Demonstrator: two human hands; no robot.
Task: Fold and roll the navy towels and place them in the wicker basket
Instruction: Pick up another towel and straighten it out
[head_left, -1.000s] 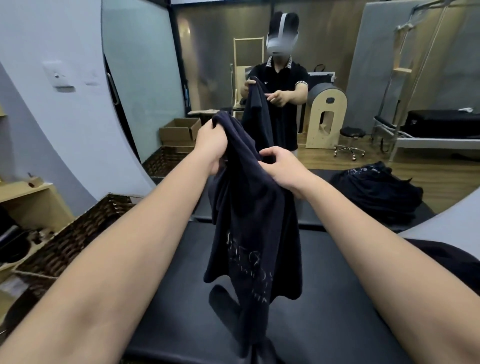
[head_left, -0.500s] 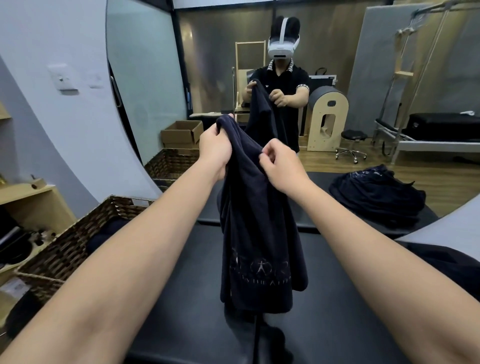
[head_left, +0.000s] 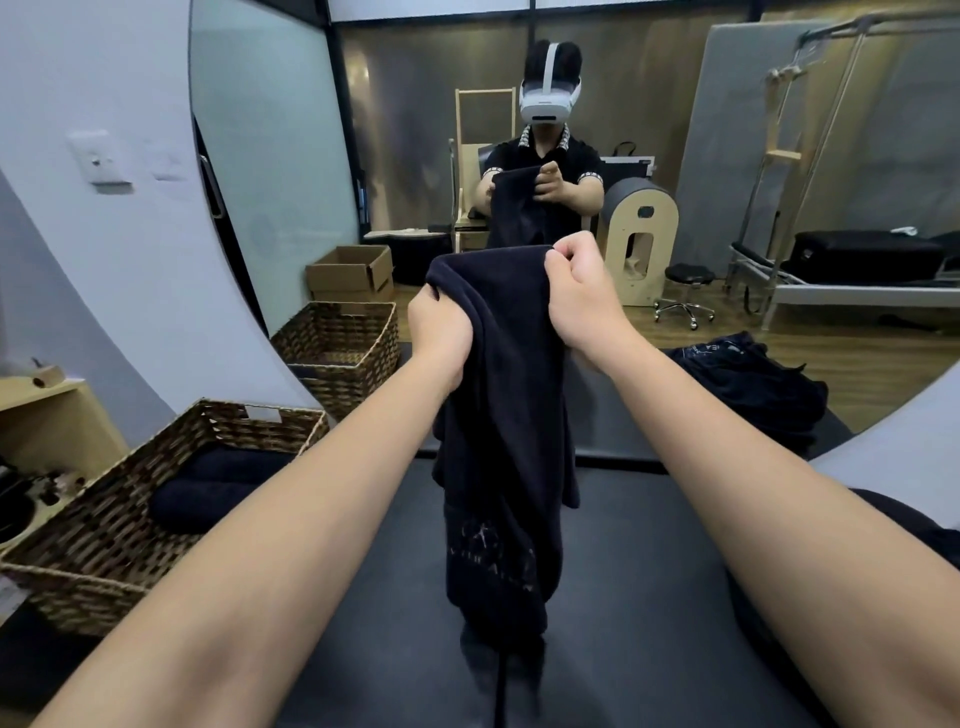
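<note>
A navy towel (head_left: 506, 441) with pale printed lettering hangs in the air above a black padded table (head_left: 623, 597). My left hand (head_left: 441, 332) grips its top edge on the left, and my right hand (head_left: 582, 291) pinches the top edge on the right. The towel's lower end touches the table. To my left stands the wicker basket (head_left: 104, 540) holding a rolled navy towel (head_left: 208, 499). More navy towels lie at the table's right edge (head_left: 924, 525).
A large mirror ahead reflects a person in a headset, a second view of the basket (head_left: 343, 348), a towel pile (head_left: 753, 379), a cardboard box (head_left: 353, 273) and exercise equipment. A wooden shelf (head_left: 47, 426) stands far left.
Both hands have shifted along the towel's top edge and apart, spreading it between them. The towel hangs a little higher and my view has tilted slightly.
</note>
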